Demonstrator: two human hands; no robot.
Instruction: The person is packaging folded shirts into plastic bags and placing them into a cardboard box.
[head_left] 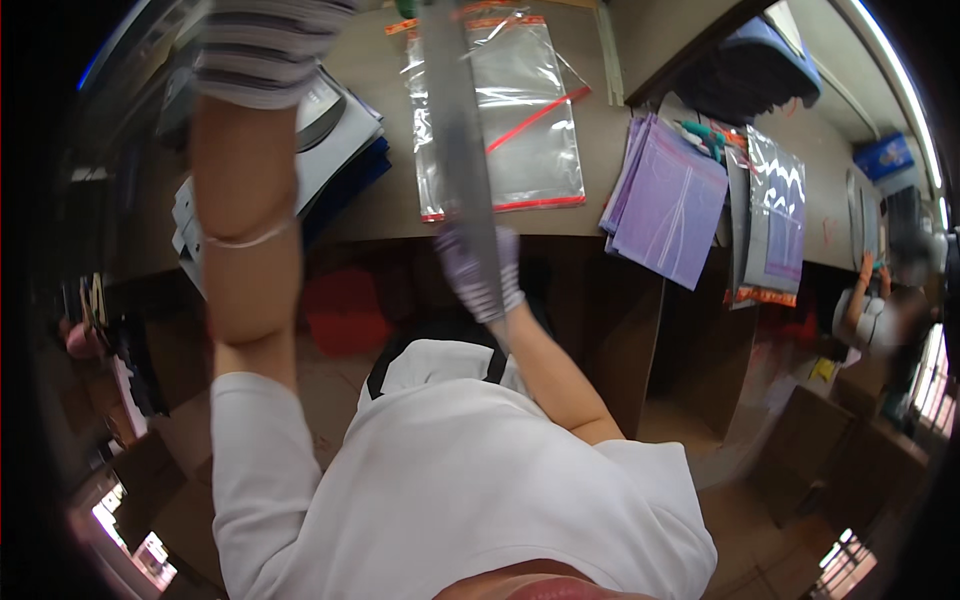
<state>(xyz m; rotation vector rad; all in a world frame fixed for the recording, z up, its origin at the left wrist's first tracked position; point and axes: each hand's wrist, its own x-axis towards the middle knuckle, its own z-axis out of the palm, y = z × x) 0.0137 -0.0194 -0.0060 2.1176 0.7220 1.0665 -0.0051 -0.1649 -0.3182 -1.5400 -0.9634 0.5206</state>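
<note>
We have a grey-brown table (597, 130) running across the view, and the clear plastic bags (545, 165) lie flat on it ahead of us, their red lower edge near the table's front edge; grey tabletop shows through them. A long, blurred grey strip (458, 110) crosses over the bags. To our left, a stack of white and dark blue sheets (345, 155) sits partly behind our arm. To our right, purple packets (670, 205) and a clear sleeve (780, 190) with purple and dark contents overhang the front edge. Tabletop shows between bags and packets. Our left hand (275, 50) reaches past the upper edge, so we cannot tell its grip. The strip crosses in front of our right hand (460, 265), and we cannot tell whether those fingers hold it or how far they are curled.
</note>
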